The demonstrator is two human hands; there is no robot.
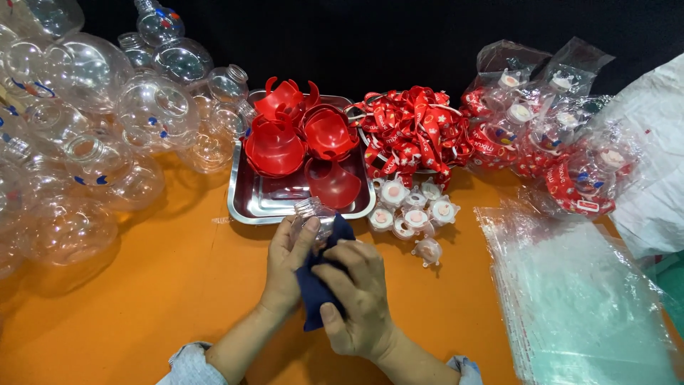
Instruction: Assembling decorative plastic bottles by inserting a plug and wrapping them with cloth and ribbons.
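Note:
My left hand [286, 267] grips a small clear plastic bottle [311, 212] whose threaded neck points toward the steel tray. My right hand [362, 298] holds a dark blue cloth [318, 289] pressed against the bottle's body, between both hands. Both hands sit over the orange table [178, 299], just in front of the tray. Most of the bottle is hidden by the cloth and my fingers.
A steel tray [246, 207] holds several red plastic cups [274, 146]. Clear round bottles [85, 142] pile at the left. Red printed ribbons [413, 128], white caps [413, 214], bagged finished bottles [563, 142] and a stack of clear bags [577, 299] lie at the right.

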